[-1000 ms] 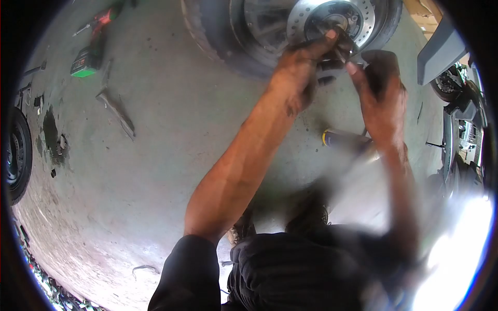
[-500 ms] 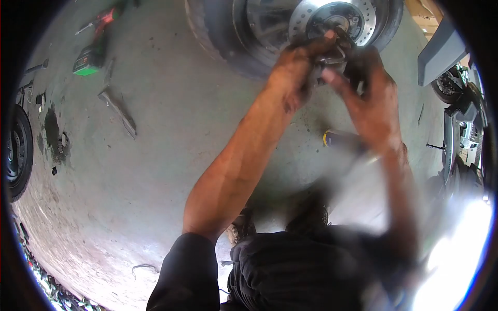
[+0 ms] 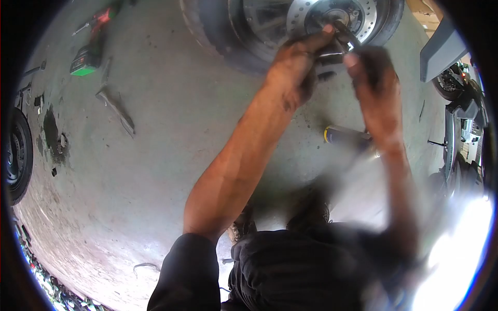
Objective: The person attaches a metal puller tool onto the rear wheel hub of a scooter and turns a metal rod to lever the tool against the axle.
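In front of the wheel's drilled brake disc [image 3: 297, 18], my left hand [image 3: 295, 65] is closed around a dark metal part [image 3: 332, 53] with a shiny edge. Its index finger and thumb reach towards the wheel hub; the part's exact kind is hidden by my fingers. My right hand [image 3: 381, 85] is at the right end of that part, its fingers curled and its thumb tip by the bright metal. Dark shadow or grime covers the inside of this hand, so what it grips is unclear. The tyre [image 3: 207, 31] lies just beyond both hands.
A spray can [image 3: 342, 136] lies on the floor below my right hand. To the left are a cordless drill [image 3: 93, 44] and a flat metal piece [image 3: 115, 110]. Another wheel [image 3: 19, 155] stands at the far left, motorcycle parts [image 3: 461, 109] at the right.
My right hand has shifted slightly right, drawing its thumb back from beneath the metal part. My left hand keeps its hold almost in place. The view has moved a little.
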A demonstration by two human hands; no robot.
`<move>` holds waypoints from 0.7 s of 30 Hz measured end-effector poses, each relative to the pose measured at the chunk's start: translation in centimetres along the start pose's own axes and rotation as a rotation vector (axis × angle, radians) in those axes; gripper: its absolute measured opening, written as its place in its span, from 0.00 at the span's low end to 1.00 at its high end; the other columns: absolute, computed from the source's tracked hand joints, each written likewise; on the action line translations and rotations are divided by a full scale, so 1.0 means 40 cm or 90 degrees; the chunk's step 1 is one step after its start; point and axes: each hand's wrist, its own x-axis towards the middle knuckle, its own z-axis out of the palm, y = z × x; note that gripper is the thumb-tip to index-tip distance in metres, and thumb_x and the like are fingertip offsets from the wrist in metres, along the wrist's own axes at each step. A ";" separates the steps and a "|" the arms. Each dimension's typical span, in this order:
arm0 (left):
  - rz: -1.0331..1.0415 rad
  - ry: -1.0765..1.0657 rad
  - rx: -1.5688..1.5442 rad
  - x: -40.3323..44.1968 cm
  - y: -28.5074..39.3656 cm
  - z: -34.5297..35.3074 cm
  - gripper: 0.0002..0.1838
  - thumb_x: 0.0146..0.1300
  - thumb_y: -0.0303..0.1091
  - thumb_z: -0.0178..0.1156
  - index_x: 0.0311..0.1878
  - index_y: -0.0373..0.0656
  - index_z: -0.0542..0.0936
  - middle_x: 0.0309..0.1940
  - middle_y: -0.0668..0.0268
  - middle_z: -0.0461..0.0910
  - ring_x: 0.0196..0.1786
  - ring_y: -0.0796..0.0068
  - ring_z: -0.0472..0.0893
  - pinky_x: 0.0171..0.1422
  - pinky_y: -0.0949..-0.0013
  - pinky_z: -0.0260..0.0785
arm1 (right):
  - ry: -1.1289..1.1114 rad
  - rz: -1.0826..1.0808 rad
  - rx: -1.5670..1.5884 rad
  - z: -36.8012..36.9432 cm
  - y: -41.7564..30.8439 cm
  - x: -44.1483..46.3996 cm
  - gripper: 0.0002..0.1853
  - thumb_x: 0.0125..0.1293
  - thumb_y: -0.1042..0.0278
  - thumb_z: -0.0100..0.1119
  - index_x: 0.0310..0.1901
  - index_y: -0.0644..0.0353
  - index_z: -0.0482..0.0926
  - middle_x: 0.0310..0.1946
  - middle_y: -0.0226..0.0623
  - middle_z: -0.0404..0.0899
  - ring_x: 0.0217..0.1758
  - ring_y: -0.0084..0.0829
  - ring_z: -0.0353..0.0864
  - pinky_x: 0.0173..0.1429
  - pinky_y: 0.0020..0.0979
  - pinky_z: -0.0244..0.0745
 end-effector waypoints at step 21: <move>0.060 0.055 0.064 -0.008 0.001 -0.010 0.20 0.72 0.43 0.56 0.60 0.41 0.76 0.52 0.67 0.80 0.56 0.72 0.79 0.63 0.67 0.71 | 0.025 -0.225 -0.458 0.047 -0.031 0.024 0.26 0.69 0.47 0.59 0.47 0.70 0.76 0.30 0.48 0.82 0.28 0.42 0.83 0.31 0.39 0.75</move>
